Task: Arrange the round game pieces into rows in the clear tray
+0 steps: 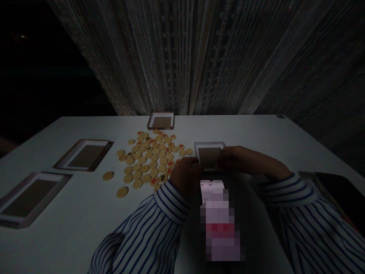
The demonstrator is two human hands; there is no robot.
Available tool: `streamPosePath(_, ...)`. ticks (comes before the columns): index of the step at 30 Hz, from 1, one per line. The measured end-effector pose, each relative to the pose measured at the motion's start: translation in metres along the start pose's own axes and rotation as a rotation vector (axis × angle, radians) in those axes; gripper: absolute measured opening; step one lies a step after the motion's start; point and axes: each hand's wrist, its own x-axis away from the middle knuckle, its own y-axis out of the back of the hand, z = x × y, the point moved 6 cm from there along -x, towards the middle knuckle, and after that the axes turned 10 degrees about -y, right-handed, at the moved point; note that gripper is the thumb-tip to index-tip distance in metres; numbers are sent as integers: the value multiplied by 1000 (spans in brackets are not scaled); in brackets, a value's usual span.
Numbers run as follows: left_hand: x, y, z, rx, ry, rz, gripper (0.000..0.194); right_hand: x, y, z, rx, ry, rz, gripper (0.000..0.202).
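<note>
Both my hands are at a shallow open box (pixel 210 156) with a pale rim and a brown bottom, to the right of a heap of round xiangqi pieces (pixel 154 156). My left hand (pixel 186 174) has curled fingers at its near left corner, just beside the heap. On the opposite side, the fingers of my right hand (pixel 232 158) close on the box's right edge. Darkness hides some of the fingertips. Many pieces lie blank side up; others show red or black characters. Between my forearms lies a lit phone (pixel 212 186), its lower part pixelated.
Further shallow boxes stand on the white table (pixel 94 201): one at the back (pixel 161 121), one at the left (pixel 85 155) and one at the near left (pixel 28 198). A dark object (pixel 336 186) lies by my right sleeve. A string curtain (pixel 182 57) hangs behind the table.
</note>
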Motion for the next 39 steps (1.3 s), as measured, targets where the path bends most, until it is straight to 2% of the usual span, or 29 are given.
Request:
streamPosePath(5, 0, 0, 0, 5, -2, -17, 14, 3, 5, -1, 32, -25, -49, 20)
streamPosePath(12, 1, 1, 1, -3, 19, -6, 16, 14, 19, -14, 180, -175, -330, 22)
streamPosePath(16, -1, 1, 0, 0, 21, 25, 16, 26, 18, -20, 173, -291, -432, 25)
streamPosePath(22, -1, 2, 0, 5, 14, 51, 17, 35, 4, -28, 105, -404, -433, 31)
streamPosePath(29, -1, -2, 3, -1, 11, 74, 16, 34, -2, -29, 77, -364, -416, 32)
streamPosePath(36, 0, -1, 3, 12, 16, 40, 16, 34, -3, -31, 78, -378, -407, 33)
streamPosePath(39, 0, -1, 3, 29, 20, 65, 17, 35, -3, -33, 73, -391, -415, 34)
